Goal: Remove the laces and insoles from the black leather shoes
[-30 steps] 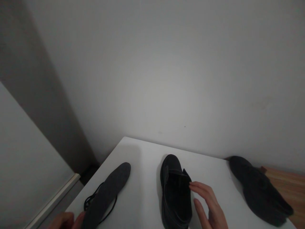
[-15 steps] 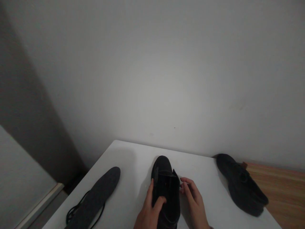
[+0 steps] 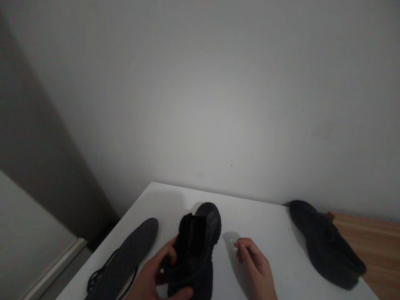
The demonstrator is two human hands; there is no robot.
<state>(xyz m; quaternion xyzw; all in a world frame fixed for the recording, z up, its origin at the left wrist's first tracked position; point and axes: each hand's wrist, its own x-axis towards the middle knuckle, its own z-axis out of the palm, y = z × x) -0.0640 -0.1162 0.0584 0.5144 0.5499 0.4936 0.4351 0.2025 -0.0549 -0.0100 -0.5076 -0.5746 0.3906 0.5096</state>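
Observation:
A black shoe (image 3: 196,246) is tipped up on the white table (image 3: 268,233), toe pointing away, tongue pulled up. My left hand (image 3: 156,277) is wrapped round its left side and heel. My right hand (image 3: 254,268) rests on the table just right of the shoe, fingers curled in a pinch on something small I cannot make out. A dark insole (image 3: 125,260) lies flat to the left with a black lace (image 3: 96,279) looped beside it.
A second black shoe (image 3: 325,243) lies at the table's right end, by a wooden surface (image 3: 375,237). A plain wall stands right behind the table. To the left the table edge drops to a dark gap and a pale panel (image 3: 31,233).
My left hand left the insole, took hold of the middle shoe and tilted it up to the left. My right hand came off the shoe and curled on the table.

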